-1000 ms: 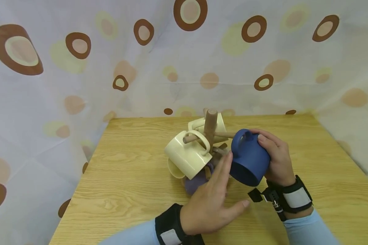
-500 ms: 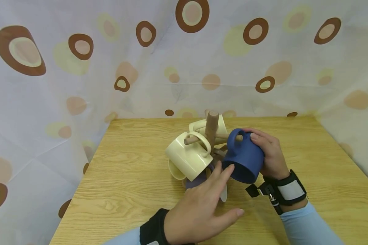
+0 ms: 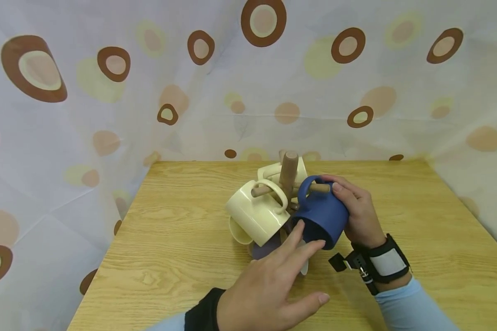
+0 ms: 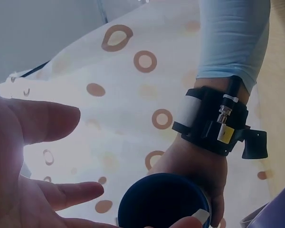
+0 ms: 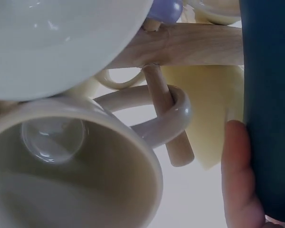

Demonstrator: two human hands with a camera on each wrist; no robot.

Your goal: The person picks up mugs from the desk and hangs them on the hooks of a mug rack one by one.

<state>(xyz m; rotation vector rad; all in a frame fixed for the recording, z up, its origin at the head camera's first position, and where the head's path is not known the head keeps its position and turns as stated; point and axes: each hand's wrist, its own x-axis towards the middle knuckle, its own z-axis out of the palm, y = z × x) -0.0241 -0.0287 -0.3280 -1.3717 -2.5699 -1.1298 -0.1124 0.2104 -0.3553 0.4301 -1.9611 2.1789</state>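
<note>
A blue mug (image 3: 325, 214) tilts mouth-down at the right side of a wooden mug tree (image 3: 289, 168). One peg (image 3: 320, 188) passes through its handle, with the peg's tip showing beyond. My right hand (image 3: 362, 214) grips the mug's body from the right, thumb near the base. Below the mug, my left hand (image 3: 269, 289) spreads its fingers. Two of its fingertips lie at the mug's rim; whether they press on it I cannot tell. From the left wrist view I look into the dark mouth of the blue mug (image 4: 159, 202).
A cream mug (image 3: 254, 214) hangs on the tree's near left peg, another cream mug (image 3: 269, 172) behind. Lower down are a purple mug (image 3: 266, 248) and a greyish mug (image 5: 154, 175) on its peg. The wooden table (image 3: 170, 239) ends at a patterned curtain (image 3: 215, 92).
My right hand has carried the blue mug leftward, and the peg now passes through its handle. My left hand has shifted slightly down, its fingers now spread at the mug's rim.
</note>
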